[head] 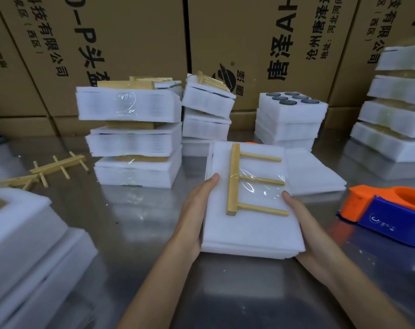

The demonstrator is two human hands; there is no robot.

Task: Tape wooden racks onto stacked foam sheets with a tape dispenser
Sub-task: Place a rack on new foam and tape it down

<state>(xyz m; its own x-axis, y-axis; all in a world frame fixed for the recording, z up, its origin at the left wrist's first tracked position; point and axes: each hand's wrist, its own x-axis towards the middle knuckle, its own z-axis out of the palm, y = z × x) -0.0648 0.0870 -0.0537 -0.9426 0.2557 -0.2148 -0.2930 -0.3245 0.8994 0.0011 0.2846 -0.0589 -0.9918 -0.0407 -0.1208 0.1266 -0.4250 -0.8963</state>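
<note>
Head view: hands (197,210) grip soft white foam stack (251,233)

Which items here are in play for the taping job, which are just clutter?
In play: foam stack held by left hand and right hand; taped wooden rack; tape dispenser.
Lying about: loose racks, finished bundles, cardboard boxes.
</note>
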